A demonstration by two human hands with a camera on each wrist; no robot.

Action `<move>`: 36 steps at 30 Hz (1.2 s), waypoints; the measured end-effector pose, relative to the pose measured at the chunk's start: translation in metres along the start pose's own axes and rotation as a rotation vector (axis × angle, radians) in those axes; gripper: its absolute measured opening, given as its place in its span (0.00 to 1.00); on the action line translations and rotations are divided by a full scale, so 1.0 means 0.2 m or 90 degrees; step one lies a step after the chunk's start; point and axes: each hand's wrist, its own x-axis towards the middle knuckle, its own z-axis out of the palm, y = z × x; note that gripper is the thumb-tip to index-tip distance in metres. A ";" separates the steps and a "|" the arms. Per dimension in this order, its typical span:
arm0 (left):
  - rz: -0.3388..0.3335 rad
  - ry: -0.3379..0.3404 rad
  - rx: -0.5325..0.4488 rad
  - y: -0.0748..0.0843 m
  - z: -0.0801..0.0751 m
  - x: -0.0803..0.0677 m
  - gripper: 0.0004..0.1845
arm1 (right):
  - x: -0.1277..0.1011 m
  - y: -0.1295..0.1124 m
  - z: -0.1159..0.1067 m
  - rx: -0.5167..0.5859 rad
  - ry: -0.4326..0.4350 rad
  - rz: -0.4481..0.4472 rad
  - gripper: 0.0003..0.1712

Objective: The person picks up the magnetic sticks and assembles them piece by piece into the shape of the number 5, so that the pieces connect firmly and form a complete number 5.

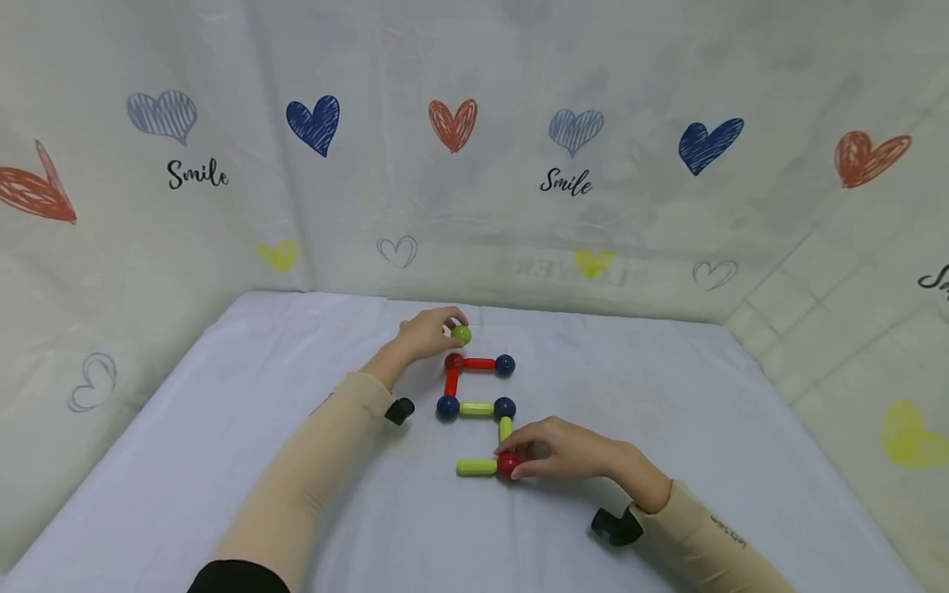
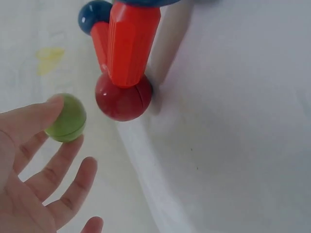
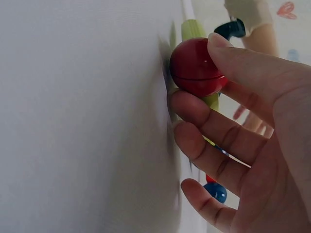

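My left hand (image 1: 430, 333) pinches a green ball (image 2: 68, 119) between thumb and fingers, just beyond the far red ball (image 2: 124, 97). My right hand (image 1: 567, 449) grips the near red ball (image 3: 194, 68) with thumb and fingertips. That ball joins a yellow-green rod (image 1: 476, 468) pointing left and another yellow-green rod (image 1: 506, 429) running away from me. The chain continues through a blue ball (image 1: 504, 408), a yellow-green rod (image 1: 477, 408), a second blue ball (image 1: 448, 408) and a red rod (image 1: 451, 382) up to the far red ball.
From the far red ball another red rod (image 1: 479, 364) runs right to a blue ball (image 1: 505, 365). A white cloth (image 1: 630, 371) covers the table. Behind it hangs a pale curtain (image 1: 504, 74) printed with hearts. Each wrist carries a dark band device (image 1: 618, 527).
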 end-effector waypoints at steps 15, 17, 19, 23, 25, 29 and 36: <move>0.083 0.013 -0.039 -0.11 -0.02 -0.39 0.19 | -0.02 0.02 -0.01 0.011 0.010 -0.012 0.21; 0.080 0.002 -0.049 -0.13 -0.01 -0.44 0.19 | -0.02 0.01 -0.01 0.010 0.009 -0.014 0.21; 0.084 -0.010 -0.053 -0.13 0.00 -0.48 0.18 | -0.02 0.02 -0.02 0.008 0.008 -0.014 0.21; 0.096 -0.029 -0.054 -0.14 0.03 -0.57 0.19 | -0.02 0.02 -0.01 0.004 0.007 -0.014 0.21; 0.095 -0.037 -0.058 -0.15 0.03 -0.61 0.19 | -0.02 0.01 -0.01 0.006 0.008 -0.017 0.21; 0.108 -0.063 -0.064 -0.16 0.03 -0.68 0.19 | -0.02 0.00 0.00 0.005 0.019 -0.005 0.20; 0.144 -0.132 -0.101 -0.14 0.00 -0.74 0.15 | -0.03 -0.03 0.01 -0.007 0.049 -0.003 0.18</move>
